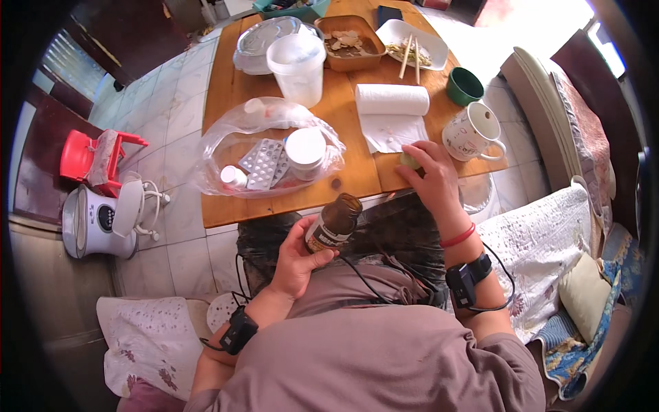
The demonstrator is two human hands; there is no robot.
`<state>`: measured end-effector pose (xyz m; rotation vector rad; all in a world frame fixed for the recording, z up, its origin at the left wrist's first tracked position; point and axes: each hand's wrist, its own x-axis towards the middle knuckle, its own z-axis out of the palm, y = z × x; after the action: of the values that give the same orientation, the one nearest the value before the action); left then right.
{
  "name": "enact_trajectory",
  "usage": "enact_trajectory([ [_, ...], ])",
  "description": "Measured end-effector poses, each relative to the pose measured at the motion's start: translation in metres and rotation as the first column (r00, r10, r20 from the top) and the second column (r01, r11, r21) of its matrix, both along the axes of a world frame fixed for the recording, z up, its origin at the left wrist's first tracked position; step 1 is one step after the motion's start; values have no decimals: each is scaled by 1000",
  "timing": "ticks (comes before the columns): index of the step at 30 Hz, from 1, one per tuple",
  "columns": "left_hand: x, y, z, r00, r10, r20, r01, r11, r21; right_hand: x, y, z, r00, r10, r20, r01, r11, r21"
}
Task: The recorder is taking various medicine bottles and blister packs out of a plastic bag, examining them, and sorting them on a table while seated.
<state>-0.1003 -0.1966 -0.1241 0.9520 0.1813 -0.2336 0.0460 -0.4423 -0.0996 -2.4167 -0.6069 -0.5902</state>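
Observation:
My left hand grips an uncapped brown glass bottle with a dark label, tilted above my lap. At the table's near edge, the fingers of my right hand are around a pale green round cap, partly hidden by them. Just beyond that hand, a sheet pulled from the paper towel roll bears a small white tablet. To the left lies an open clear plastic bag holding pill blister packs, a white lidded jar and a small white bottle.
A printed mug and a green cup stand right of the roll. Farther back are a translucent bucket, a brown tray with scraps, and a white dish with chopsticks. A red chair stands at left.

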Motion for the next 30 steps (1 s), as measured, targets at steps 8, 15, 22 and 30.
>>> enact_trajectory([
  [8, -2, 1, 5, 1000, 13, -20, -13, 1000, 0, -36, 28, 26, 737, 473, -483, -127, 798, 588],
  [15, -7, 4, 6, 999, -41, -18, 43, 995, 95, -50, 42, 42, 541, 670, -508, -297, 717, 631],
  [22, -11, 13, 0, 965, -201, -166, 167, 965, -201, -55, 44, 47, 458, 789, -411, -394, 594, 701],
  [30, -14, 12, 7, 970, -218, -109, 217, 976, -15, -51, 32, 50, 597, 360, -717, -225, 933, 280],
])
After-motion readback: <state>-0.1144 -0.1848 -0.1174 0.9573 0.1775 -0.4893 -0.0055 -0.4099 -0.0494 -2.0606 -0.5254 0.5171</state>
